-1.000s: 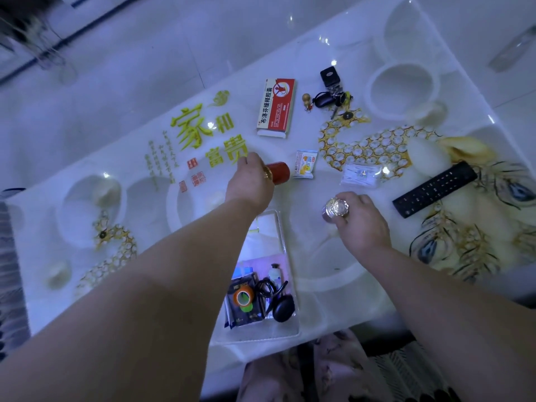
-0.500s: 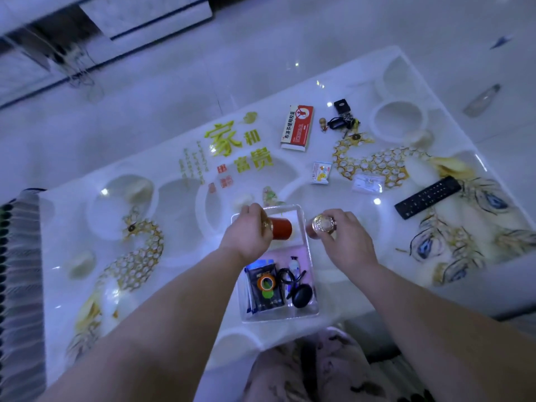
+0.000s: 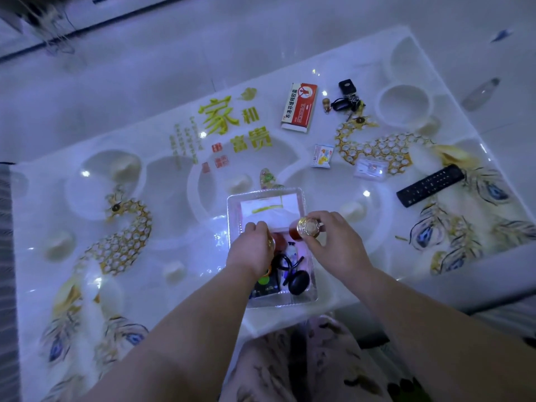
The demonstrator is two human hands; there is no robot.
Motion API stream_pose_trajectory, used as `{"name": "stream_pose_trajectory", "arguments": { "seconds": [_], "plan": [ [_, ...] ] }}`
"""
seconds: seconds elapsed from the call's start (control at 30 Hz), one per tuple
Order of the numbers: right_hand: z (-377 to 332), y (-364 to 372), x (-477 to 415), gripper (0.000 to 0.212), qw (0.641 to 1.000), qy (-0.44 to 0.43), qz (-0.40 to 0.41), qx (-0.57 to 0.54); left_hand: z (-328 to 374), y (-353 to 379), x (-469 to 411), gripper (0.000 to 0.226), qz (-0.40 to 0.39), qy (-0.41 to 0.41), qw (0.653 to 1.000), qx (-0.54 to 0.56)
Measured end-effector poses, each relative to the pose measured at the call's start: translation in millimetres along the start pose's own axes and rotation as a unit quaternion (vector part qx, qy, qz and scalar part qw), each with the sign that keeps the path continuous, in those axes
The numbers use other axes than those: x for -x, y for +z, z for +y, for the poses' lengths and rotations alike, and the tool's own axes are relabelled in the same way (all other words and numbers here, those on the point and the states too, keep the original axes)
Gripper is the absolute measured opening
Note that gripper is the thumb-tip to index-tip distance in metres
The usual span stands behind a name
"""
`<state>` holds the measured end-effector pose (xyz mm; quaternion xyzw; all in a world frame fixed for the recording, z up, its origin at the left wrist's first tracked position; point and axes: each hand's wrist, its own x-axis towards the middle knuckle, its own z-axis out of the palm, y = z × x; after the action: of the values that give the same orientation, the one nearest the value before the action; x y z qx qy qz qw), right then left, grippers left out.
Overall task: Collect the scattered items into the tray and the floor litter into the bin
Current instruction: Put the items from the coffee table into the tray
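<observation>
A clear plastic tray (image 3: 235, 202) sits near the table's front edge, with tape, a black cord and a black oval object inside. Over its middle, my left hand (image 3: 253, 250) grips a small red bottle (image 3: 279, 241) with a gold cap, held low in the tray. My right hand (image 3: 333, 242) holds a second red bottle with a gold cap (image 3: 306, 227) above the tray's right side. Scattered farther back lie a red-and-white medicine box (image 3: 299, 108), a bunch of keys (image 3: 346, 100), a small sachet (image 3: 322, 155), a clear packet (image 3: 370, 169) and a black remote (image 3: 430, 185).
The glass table (image 3: 162, 175) has printed peacocks and yellow characters. A candy wrapper (image 3: 267, 179) lies just behind the tray. On the floor at the far right lie a clear bottle (image 3: 480, 94) and a blue scrap (image 3: 501, 34). My patterned trousers show below the front edge.
Both hands have carried their bottles from the middle of the table back to the tray. The left bottle has dropped lower into it.
</observation>
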<state>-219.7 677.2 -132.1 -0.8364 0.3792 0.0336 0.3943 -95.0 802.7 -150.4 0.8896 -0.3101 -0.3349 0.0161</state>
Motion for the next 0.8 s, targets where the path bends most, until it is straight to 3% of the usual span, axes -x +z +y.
{"name": "stream_pose_trajectory", "arguments": {
  "seconds": [0.47, 0.6, 0.8],
  "plan": [
    [16, 7, -7, 0.041, 0.999, -0.025, -0.023, 0.018, 21, 26, -19, 0.016, 0.008, 0.007, 0.998, -0.059],
    [13, 8, -7, 0.04, 0.999, -0.02, -0.025, 0.028, 18, 13, -19, 0.028, 0.002, 0.006, 0.999, -0.051],
    [-11, 16, -6, 0.04, 0.997, -0.018, -0.064, 0.045, -21, -18, -1, 0.041, 0.051, -0.052, 0.995, -0.065]
  ]
}}
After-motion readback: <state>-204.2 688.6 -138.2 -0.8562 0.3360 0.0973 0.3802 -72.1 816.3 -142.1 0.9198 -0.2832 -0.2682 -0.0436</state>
